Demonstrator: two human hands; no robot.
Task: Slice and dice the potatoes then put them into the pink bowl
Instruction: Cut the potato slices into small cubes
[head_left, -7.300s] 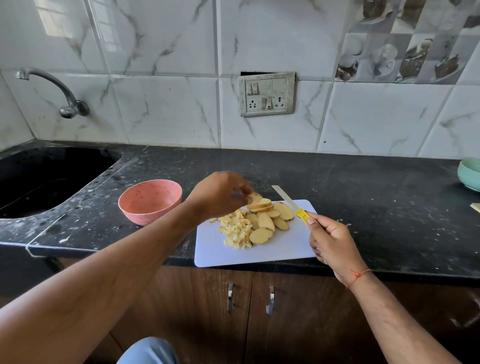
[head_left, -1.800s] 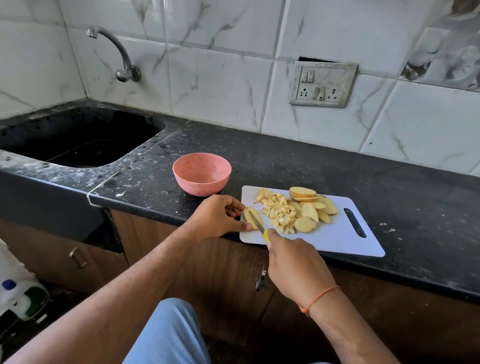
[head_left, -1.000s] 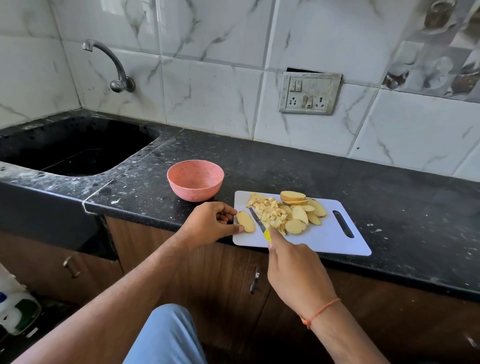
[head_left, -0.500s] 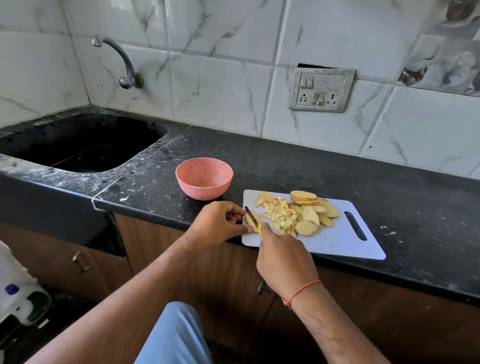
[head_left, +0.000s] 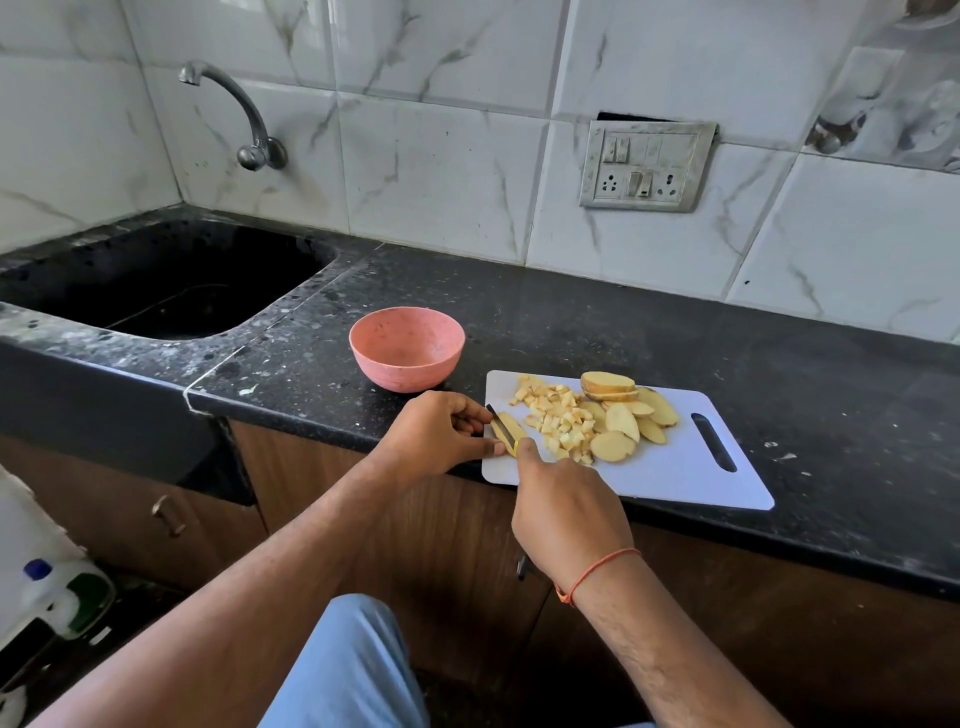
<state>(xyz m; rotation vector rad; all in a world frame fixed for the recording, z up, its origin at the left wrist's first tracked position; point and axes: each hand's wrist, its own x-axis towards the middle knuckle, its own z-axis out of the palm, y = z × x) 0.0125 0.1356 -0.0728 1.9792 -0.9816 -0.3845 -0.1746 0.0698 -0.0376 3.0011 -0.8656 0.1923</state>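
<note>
Here, one white cutting board (head_left: 670, 475) lies on the black bench (head_left: 597, 332), just right of one pink bowl (head_left: 407, 347). The left hand (head_left: 434, 439) pins one potato slice (head_left: 511, 427) at the board's left end, its grip narrow on it. The right hand (head_left: 566, 512) is wrapped around one knife (head_left: 500, 421). Beside lie one heap of diced potato (head_left: 558, 418) and roughly eight whole slices (head_left: 623, 415), overlapped and hard to count.

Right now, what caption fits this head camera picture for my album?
Right hand cuts a potato slice with a yellow-handled knife, left hand steadying it, near the pink bowl.
</note>
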